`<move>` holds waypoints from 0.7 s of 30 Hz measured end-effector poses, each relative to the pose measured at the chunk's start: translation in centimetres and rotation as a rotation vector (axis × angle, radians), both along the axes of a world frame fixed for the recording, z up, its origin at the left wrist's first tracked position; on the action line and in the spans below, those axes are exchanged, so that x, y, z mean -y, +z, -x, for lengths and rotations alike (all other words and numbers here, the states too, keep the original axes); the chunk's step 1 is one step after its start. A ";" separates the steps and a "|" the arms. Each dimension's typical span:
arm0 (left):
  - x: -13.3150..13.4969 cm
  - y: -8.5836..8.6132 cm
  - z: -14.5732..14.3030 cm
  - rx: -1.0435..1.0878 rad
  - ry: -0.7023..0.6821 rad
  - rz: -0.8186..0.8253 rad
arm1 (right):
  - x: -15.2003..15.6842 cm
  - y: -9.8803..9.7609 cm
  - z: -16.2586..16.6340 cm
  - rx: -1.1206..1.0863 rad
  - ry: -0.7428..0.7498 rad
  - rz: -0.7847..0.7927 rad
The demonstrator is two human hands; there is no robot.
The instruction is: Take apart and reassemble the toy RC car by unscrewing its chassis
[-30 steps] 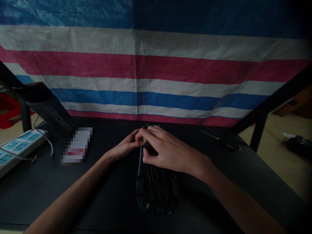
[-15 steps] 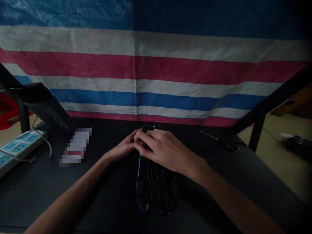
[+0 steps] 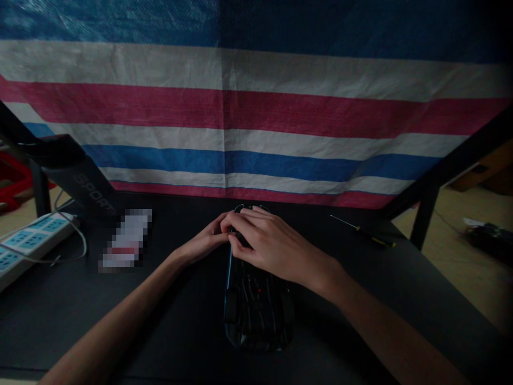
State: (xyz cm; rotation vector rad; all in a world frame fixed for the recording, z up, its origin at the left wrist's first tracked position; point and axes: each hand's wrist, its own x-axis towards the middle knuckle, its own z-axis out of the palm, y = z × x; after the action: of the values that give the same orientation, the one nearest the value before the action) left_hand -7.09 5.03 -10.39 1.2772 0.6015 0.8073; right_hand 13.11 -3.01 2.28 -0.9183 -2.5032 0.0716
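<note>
A dark toy car point(image 3: 258, 310) lies upside down on the black table, its underside and two near wheels facing up and a blue edge along its left side. At the car's far left side, my left hand point(image 3: 212, 234) is closed on it, with fingertips partly hidden behind the other hand. Across the far end of the underside reaches my right hand point(image 3: 262, 240), fingers bent and gripping there, thumb and index finger close together near the left fingertips. What lies under the right palm is hidden.
A screwdriver point(image 3: 363, 232) with a dark and yellow handle lies on the table point(image 3: 176, 315) at right. On the left are a power strip point(image 3: 30, 240) with a cable, a dark bottle point(image 3: 82, 179) and a blurred-out flat item point(image 3: 128, 238). A striped sheet point(image 3: 256, 112) hangs behind.
My right fingers have shifted slightly, with the thumb a little lower and the fingers a little more spread. The car stays in place.
</note>
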 end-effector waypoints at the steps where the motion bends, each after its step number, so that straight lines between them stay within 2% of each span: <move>1: 0.0 -0.1 0.0 0.018 0.001 0.004 | 0.0 0.1 0.0 0.001 0.019 -0.007; 4: -0.2 -0.5 0.0 0.035 0.017 0.004 | 0.2 0.2 0.1 0.011 0.049 -0.004; 8: -0.3 -0.7 0.3 0.047 -0.001 0.023 | 0.3 0.4 -0.1 0.038 -0.040 0.030; 13: 0.1 -0.1 -0.1 0.050 -0.030 0.023 | 0.3 0.8 -0.7 0.021 0.000 0.087; 19: 0.2 0.3 -0.2 0.034 -0.020 -0.013 | 0.3 0.6 -0.6 0.012 -0.113 0.115; 21: 0.1 0.4 -0.1 0.026 -0.029 -0.016 | 0.3 0.6 -0.5 0.009 -0.090 0.122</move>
State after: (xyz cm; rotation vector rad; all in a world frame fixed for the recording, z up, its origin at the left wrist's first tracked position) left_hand -6.98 4.93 -10.03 1.2852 0.5556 0.8045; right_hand 13.65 -3.30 2.87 -1.0813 -2.4840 0.1933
